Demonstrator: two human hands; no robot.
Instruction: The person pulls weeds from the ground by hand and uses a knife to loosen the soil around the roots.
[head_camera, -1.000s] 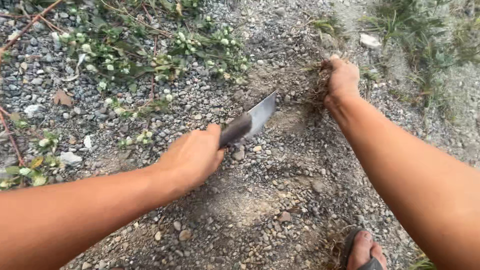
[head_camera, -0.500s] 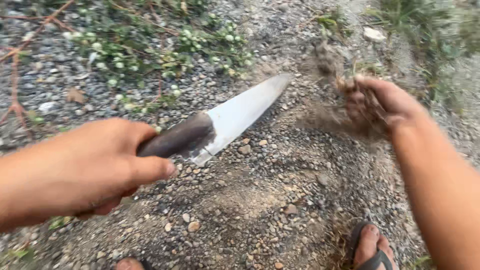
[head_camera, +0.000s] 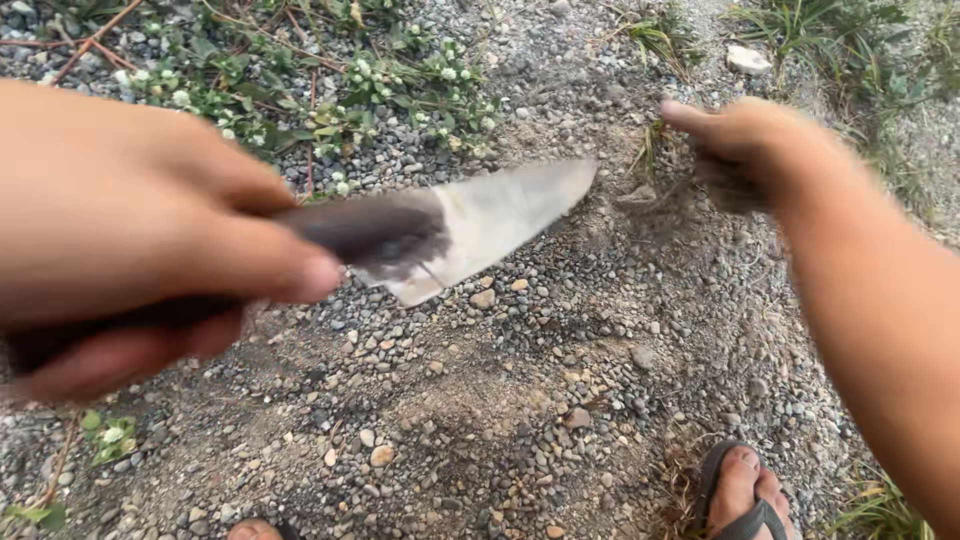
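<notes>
Gravel ground (head_camera: 520, 400), grey pebbles mixed with sandy soil, fills the view seen from above, with no container anywhere in sight.

Left hand (head_camera: 130, 230) is large and blurred at the near left. Its grip is clenched around the dark handle of a knife (head_camera: 440, 235), thumb lying along the top. From that grip the broad, pale blade runs up and to the right, its point hanging above the gravel and aimed toward the other hand, well short of touching it.

Right hand (head_camera: 745, 150) is at the upper right, fingers curled downward with one finger stretched to the left. Something dark and blurred, like soil or roots, shows under the palm; whether this grip is closed on it cannot be told. Just left of this hand, a small tuft of dry grass (head_camera: 648, 150) stands in a bare patch of soil.

Beyond the left grip, along the top left, low weeds with small white flowers (head_camera: 330, 90) and reddish stems spread over the stones. Green grass (head_camera: 850, 40) grows beyond the right hand.

Below the right forearm, at the bottom edge, a foot in a dark sandal (head_camera: 740, 495) rests on the gravel.
</notes>
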